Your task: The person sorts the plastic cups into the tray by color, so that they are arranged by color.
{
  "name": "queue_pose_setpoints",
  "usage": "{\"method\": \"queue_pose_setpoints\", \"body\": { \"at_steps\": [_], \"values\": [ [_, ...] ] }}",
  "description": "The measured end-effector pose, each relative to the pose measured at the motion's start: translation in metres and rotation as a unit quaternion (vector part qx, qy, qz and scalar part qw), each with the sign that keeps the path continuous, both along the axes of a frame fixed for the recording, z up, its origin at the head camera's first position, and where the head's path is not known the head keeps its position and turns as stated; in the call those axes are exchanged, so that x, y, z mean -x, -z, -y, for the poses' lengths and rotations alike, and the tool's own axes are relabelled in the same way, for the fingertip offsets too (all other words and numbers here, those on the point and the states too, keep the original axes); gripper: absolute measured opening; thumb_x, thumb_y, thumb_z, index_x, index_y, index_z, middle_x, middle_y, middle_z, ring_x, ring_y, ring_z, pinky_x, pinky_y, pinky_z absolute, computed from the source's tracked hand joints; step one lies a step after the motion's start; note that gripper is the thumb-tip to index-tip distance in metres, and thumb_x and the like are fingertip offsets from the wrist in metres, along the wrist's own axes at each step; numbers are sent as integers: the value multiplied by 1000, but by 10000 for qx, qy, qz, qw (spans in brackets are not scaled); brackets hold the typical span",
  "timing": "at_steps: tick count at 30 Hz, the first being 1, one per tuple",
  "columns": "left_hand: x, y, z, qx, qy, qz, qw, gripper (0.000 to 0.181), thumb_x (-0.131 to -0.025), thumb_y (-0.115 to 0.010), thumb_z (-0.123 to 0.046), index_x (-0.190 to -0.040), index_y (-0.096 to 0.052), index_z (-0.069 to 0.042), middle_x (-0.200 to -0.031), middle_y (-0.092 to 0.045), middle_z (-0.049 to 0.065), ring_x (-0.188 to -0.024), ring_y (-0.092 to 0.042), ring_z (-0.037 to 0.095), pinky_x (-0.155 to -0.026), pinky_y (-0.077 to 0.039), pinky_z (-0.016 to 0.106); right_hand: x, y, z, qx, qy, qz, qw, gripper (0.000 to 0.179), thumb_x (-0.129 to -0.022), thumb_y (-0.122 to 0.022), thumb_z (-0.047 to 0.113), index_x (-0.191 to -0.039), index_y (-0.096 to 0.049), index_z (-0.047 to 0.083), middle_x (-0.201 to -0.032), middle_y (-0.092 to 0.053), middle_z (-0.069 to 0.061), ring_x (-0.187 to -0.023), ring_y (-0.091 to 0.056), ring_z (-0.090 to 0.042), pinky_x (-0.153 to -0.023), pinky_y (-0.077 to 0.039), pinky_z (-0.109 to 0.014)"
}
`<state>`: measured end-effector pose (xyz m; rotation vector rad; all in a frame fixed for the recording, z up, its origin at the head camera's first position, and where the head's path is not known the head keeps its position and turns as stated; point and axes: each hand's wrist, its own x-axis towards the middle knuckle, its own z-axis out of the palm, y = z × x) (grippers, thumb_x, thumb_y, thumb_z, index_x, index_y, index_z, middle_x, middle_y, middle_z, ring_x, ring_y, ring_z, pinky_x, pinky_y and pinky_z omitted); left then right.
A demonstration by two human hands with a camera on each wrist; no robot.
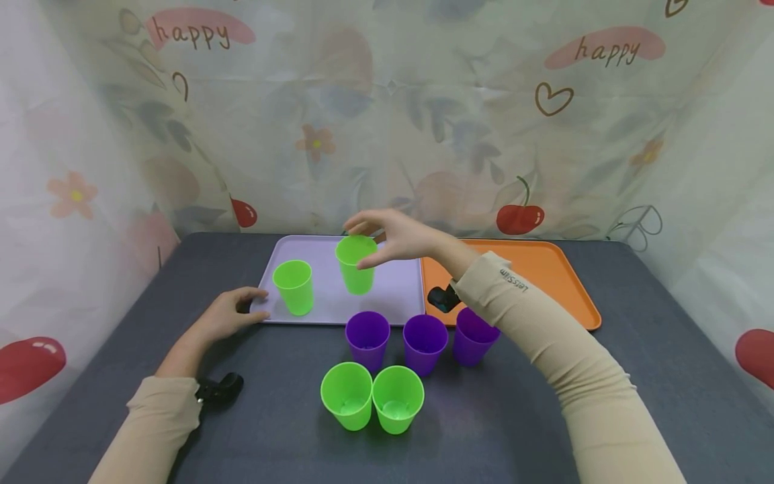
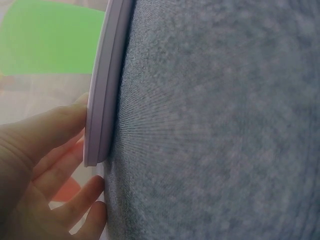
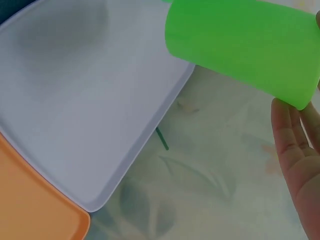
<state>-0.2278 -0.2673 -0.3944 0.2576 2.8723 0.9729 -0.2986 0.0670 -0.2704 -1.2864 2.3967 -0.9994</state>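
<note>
My right hand (image 1: 399,235) grips a green plastic cup (image 1: 357,265) near its rim, thumb on the near side and fingers across the back. This cup is upright over the lavender tray (image 1: 326,313); the right wrist view has its side (image 3: 245,45) between the fingers. At the tray's front left corner, my left hand (image 1: 226,312) holds the edge with thumb and fingertips. Close-up in the left wrist view, the thumb (image 2: 55,125) lies against the tray rim (image 2: 102,100). A second green cup (image 1: 295,289) stands on the tray's left part.
An orange tray (image 1: 544,269) adjoins the lavender one on the right, partly behind my right arm. Purple cups (image 1: 367,339) stand in a row before the trays, with two green cups (image 1: 347,396) nearer me. A patterned curtain (image 1: 387,134) hangs behind the dark table (image 1: 266,430).
</note>
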Motion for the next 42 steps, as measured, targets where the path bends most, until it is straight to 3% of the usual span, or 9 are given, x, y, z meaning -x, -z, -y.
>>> {"method": "queue_pose_setpoints", "body": {
  "at_steps": [22,42],
  "values": [
    [-1,-2,-1,-28,4,20,10000,50,-86,-66,-27,-127,-54,0,-131,-51,26,-120,-45,41,-102,-34,57,15,24,37,-634,-342,337,9968,65,-74,-79,18,-131,-49,10,-132,-56,-13,-121,-53,-26,-97,-47,-35],
    [-1,0,1,44,76,-101,9999,50,-86,-66,-27,-126,-54,1,-129,-53,26,-119,-46,41,-102,-35,57,21,31,49,-938,-396,393,9940,65,-73,-79,16,-131,-49,10,-131,-56,-11,-120,-53,-26,-96,-47,-30]
  ]
}}
